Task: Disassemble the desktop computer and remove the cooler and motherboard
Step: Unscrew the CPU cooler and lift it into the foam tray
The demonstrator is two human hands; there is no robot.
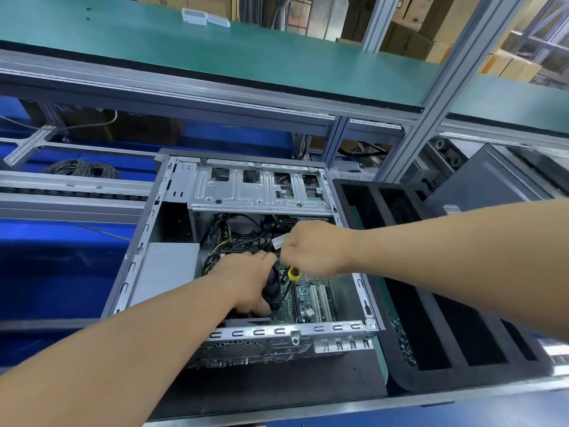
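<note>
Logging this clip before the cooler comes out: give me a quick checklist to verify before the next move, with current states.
1. Case open, inside reachable: ok.
2. Left hand steadying the cooler: ok, resting on it.
3. Right hand gripping the screwdriver: ok, yellow-and-black handle in fist.
4. Screwdriver tip seated on a screw: cannot tell, hidden by hands.
5. Cables clear of the cooler: not ok, black cables run close beside it.
6. Cooler plug disconnected from the motherboard: cannot tell.

Head camera (sole view) looks steeply down, close over the open computer case (246,241).
</note>
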